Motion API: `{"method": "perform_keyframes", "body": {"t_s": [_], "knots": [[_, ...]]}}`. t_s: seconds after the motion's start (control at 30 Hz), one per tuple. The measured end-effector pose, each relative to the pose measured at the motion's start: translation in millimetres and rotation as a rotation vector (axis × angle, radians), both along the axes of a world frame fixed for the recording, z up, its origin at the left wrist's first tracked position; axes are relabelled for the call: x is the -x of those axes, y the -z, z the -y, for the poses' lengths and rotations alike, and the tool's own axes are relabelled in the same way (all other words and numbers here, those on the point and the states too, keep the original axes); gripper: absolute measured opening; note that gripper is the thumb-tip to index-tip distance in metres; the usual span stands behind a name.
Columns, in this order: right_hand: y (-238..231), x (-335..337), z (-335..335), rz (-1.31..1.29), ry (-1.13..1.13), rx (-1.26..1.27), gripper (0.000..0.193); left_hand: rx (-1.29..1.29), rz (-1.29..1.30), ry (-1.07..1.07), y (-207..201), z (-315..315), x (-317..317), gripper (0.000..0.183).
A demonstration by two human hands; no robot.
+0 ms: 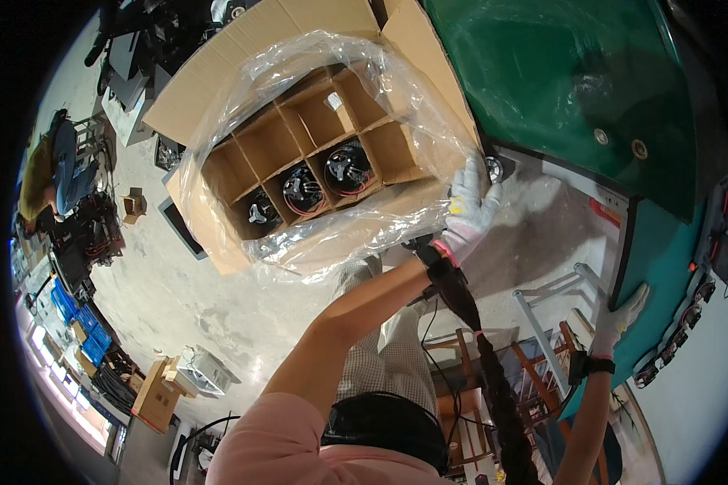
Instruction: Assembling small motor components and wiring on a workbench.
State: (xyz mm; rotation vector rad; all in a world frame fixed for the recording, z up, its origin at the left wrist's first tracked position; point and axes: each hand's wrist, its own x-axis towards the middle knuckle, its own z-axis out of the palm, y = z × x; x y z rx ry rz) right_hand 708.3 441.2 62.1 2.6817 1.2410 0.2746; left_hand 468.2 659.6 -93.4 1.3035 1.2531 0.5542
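I have my white-gloved left hand (469, 207), fingers splayed, gripping nothing, at the right corner of the divided brown cardboard box (315, 117); my white-gloved right hand (623, 320) lies straight-fingered, unclenched, at the teal tabletop (657, 267).

- I saw strong white light coming from the windows (57, 372) at lower left.
- The plastic liner (299, 255) and the green sheet (534, 73) gave shiny reflections.
- A soft shadow lay on the pale floor (243, 315).
- Near the rim, straight edges bent into blackness.
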Motion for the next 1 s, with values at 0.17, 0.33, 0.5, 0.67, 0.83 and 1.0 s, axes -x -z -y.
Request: {"method": "perform_keyframes", "body": {"t_s": [0.17,0.33,0.5,0.67,0.83,1.0], "knots": [[1,-4,4,0.017,-0.014,-0.002,0.079,0.003,0.092,0.097,-23,5,2,0.068],[2,1,1,0.017,-0.001,0.002,0.079,-0.262,-0.008,0.026,-18,17,17,0.061],[-2,-3,4,0.041,0.0,0.007,0.078,-0.177,-0.108,-0.203,29,10,47,0.053],[3,4,-4,0.003,0.007,-0.011,0.077,0.174,0.084,-0.141,115,-17,48,0.063],[-2,-2,4,0.003,-0.005,-0.024,0.077,0.665,0.147,-0.078,96,-38,9,0.064],[6,1,0,0.024,-0.034,-0.037,0.077,0.336,0.278,-0.756,64,-29,37,0.061]]}}
